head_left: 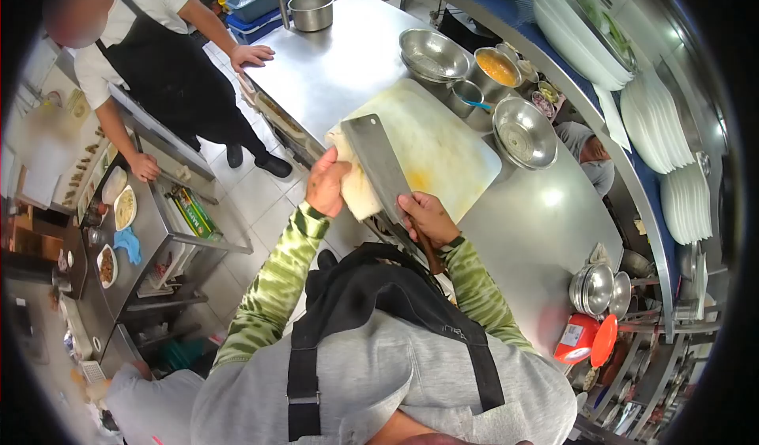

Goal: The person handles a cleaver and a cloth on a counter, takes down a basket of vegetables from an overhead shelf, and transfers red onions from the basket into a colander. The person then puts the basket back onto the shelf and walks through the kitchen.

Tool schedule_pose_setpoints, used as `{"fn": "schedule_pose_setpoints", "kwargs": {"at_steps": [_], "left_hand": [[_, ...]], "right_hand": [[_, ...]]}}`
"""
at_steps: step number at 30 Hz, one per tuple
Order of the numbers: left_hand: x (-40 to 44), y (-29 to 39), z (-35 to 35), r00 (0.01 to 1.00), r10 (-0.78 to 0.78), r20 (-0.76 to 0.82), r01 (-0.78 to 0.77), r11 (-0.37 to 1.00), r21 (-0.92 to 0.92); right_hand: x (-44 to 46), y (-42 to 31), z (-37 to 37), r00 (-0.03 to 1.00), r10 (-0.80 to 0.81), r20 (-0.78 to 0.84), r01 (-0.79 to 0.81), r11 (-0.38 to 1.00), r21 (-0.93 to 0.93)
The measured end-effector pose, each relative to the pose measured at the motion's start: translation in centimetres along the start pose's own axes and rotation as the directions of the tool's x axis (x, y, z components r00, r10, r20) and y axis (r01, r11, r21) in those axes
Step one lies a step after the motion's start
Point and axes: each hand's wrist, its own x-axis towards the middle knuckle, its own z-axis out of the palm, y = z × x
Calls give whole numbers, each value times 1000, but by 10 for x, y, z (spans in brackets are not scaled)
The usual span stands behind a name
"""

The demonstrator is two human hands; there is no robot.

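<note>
A wide cleaver (373,157) is held by its wooden handle in my right hand (428,217), its blade pointing up and left over the cutting board. Along the blade's left side lies a long pale block of food (353,182), at the board's near left edge. My left hand (326,182) is closed around the block's left side, with the fingertips partly hidden. The white cutting board (443,148) has yellow-orange stains near the blade.
Metal bowls (526,132), a cup with a blue-handled utensil (463,98) and orange food (497,67) stand beyond the board on the steel table (506,239). A pot (311,11) stands at the far corner. A person in a black apron (170,61) leans at the left.
</note>
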Motion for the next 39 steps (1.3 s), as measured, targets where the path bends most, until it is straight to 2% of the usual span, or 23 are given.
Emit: {"fn": "schedule_pose_setpoints", "kwargs": {"at_steps": [5,6,7,9,11,14,16,17,19,21,22,25,27,28,29,31,32,35,38,39], "left_hand": [[-20,-19,12,989,-123,82,114,987,112],[-25,-25,10,978,-188,86,171,969,177],[-30,-26,4,959,-219,178,133,908,398],[-32,-28,-4,917,-273,290,65,820,568],[-34,-27,-13,963,-204,176,96,870,483],[-30,-19,-38,992,-123,31,104,926,362],[-29,-13,-46,995,-95,-42,103,963,248],[-26,-11,-50,993,-92,-70,104,976,194],[-20,-3,-53,989,-147,-13,146,987,-69],[-15,3,-57,983,-177,52,181,980,-79],[-12,4,-55,987,-154,43,156,987,-46],[-2,-2,-33,993,-107,48,105,994,35],[4,-6,-14,990,-104,92,98,993,73],[7,-8,-2,992,-115,57,110,991,79],[10,-11,5,987,-144,68,145,989,2],[22,-12,13,975,-197,105,211,966,-146],[27,-6,14,959,-248,134,266,953,-144],[50,1,-5,931,-308,196,339,928,-153],[64,20,-23,913,-348,215,388,902,-189],[68,29,-28,909,-357,217,397,898,-187]], "right_hand": [[9,-15,2,981,-86,-175,73,994,-76],[12,-20,-1,971,-103,-215,87,993,-85],[16,-21,-9,939,-171,-299,119,976,-182],[38,-6,-39,845,-319,-429,153,913,-377],[71,34,-98,699,-560,-444,157,727,-669],[70,49,-123,706,-505,-496,106,769,-630],[62,55,-119,716,-435,-546,94,835,-542],[60,56,-117,717,-426,-552,45,818,-573],[48,52,-104,717,-400,-570,-56,783,-620],[23,44,-82,596,-633,-494,-250,438,-864],[11,31,-71,548,-727,-413,-367,235,-900],[-22,-14,-38,552,-711,-435,-161,422,-892],[-21,-18,-13,668,-692,-273,183,509,-841],[-37,-40,17,628,-767,-130,288,384,-877],[-50,-58,44,572,-820,15,384,251,-889],[-35,-56,63,463,-879,117,409,95,-907],[-28,-53,69,405,-899,168,412,16,-911],[2,-37,62,450,-877,168,404,32,-914],[19,-51,84,506,-862,-24,417,269,-868],[25,-58,94,475,-880,-34,417,258,-872]]}}
